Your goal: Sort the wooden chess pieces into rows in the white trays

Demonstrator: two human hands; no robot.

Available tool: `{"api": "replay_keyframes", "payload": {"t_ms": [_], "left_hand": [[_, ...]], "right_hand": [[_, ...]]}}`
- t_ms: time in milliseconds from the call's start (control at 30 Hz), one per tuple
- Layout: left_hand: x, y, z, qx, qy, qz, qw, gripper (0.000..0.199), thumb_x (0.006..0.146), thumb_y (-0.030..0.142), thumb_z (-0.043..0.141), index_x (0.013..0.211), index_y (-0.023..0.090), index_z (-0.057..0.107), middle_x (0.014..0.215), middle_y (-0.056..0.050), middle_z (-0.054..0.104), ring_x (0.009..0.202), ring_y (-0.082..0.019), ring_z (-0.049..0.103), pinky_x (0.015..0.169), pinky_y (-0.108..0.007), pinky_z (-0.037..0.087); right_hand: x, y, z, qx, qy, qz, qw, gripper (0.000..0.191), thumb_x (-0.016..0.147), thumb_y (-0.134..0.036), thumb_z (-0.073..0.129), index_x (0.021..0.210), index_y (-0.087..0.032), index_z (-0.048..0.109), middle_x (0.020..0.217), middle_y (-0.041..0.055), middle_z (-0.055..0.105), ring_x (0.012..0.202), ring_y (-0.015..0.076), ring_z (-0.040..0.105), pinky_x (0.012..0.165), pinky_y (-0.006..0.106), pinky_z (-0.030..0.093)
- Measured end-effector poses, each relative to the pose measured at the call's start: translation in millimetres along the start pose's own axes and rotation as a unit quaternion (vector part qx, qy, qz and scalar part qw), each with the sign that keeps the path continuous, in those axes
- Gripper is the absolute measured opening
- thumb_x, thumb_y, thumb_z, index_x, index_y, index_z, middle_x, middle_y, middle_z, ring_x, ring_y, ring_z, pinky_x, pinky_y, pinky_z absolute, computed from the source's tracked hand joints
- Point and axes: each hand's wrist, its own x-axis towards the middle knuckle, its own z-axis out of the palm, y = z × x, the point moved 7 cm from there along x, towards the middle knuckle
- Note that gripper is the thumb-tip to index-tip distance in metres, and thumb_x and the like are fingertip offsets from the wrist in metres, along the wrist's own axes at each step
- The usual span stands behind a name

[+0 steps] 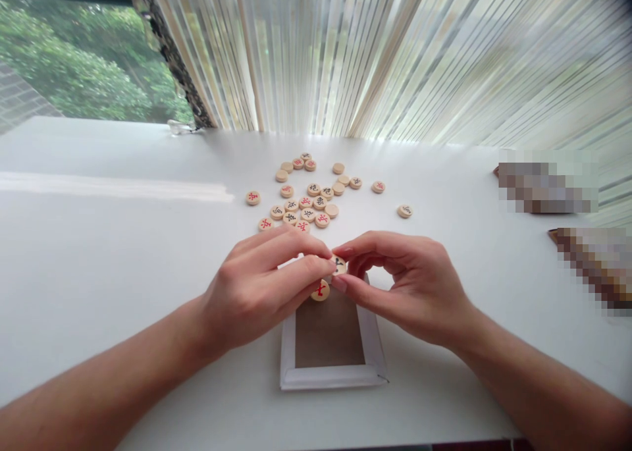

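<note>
Between thumb and fingers, my right hand [405,276] pinches a round wooden Chinese chess piece with a black character [339,265]. My left hand [276,276] reaches in from the other side, its fingertips touching that same piece. Just below them is a Chinese chess piece with a red character [320,291], partly covered by my left fingers. Both pieces are over the far end of a shallow white-rimmed box [336,376] with a brown inside. The box's far edge is mostly hidden behind my hands.
Several loose chess pieces [307,215] lie scattered beyond my hands, some face up, some blank side up. A single piece [405,211] sits off to the right. Two blurred-out objects [546,187] rest at the right. A striped curtain [316,56] hangs along the table's [123,253] far edge.
</note>
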Motion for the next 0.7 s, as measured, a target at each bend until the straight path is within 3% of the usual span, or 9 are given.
{"api": "replay_keyframes", "payload": {"t_ms": [167, 300, 467, 600, 700], "left_hand": [[0, 9, 2.5, 0.017, -0.01, 0.058, 0.998, 0.01, 0.095, 0.004, 0.07, 0.091, 0.013, 0.07, 0.091, -0.012, 0.077, 0.08, -0.02, 0.07, 0.072, -0.033, 0.06], [-2, 7, 5.6, 0.024, -0.014, 0.049, 0.998, 0.009, 0.094, 0.004, 0.07, 0.093, 0.013, 0.071, 0.091, -0.011, 0.077, 0.08, -0.02, 0.071, 0.075, -0.032, 0.06], [-3, -19, 3.7, -0.043, 0.01, -0.05, 0.998, 0.023, 0.088, 0.004, 0.073, 0.109, 0.013, 0.074, 0.098, -0.009, 0.078, 0.083, -0.016, 0.073, 0.076, -0.027, 0.061], [-8, -48, 4.2, -0.154, 0.033, -0.169, 0.973, 0.028, 0.089, 0.01, 0.068, 0.115, 0.013, 0.073, 0.101, -0.008, 0.079, 0.084, -0.017, 0.074, 0.075, -0.029, 0.064], [-11, -56, 7.5, -0.178, 0.032, -0.202, 0.963, 0.024, 0.09, 0.012, 0.066, 0.113, 0.012, 0.075, 0.099, -0.008, 0.079, 0.085, -0.018, 0.076, 0.077, -0.029, 0.064]], "right_hand": [[1, -11, 0, -0.078, 0.004, -0.054, 0.995, 0.007, 0.085, -0.016, 0.082, 0.09, -0.017, 0.078, 0.076, -0.0005, 0.076, 0.063, 0.0114, 0.067, 0.062, 0.026, 0.056], [2, -9, 3, -0.067, -0.007, -0.036, 0.997, 0.011, 0.082, -0.011, 0.078, 0.091, -0.018, 0.077, 0.079, -0.0008, 0.076, 0.065, 0.0113, 0.066, 0.064, 0.026, 0.057], [5, 7, -2, 0.025, -0.008, 0.061, 0.998, 0.017, 0.081, -0.017, 0.083, 0.097, -0.018, 0.079, 0.084, 0.0021, 0.077, 0.07, 0.0145, 0.068, 0.065, 0.028, 0.059], [8, 24, -4, 0.167, -0.015, 0.163, 0.972, 0.019, 0.076, -0.019, 0.091, 0.093, -0.02, 0.082, 0.086, 0.0019, 0.077, 0.072, 0.0126, 0.067, 0.06, 0.021, 0.056], [10, 26, -6, 0.182, -0.014, 0.167, 0.969, 0.021, 0.073, -0.018, 0.093, 0.092, -0.021, 0.083, 0.086, 0.0011, 0.077, 0.075, 0.0129, 0.067, 0.063, 0.021, 0.056]]}}
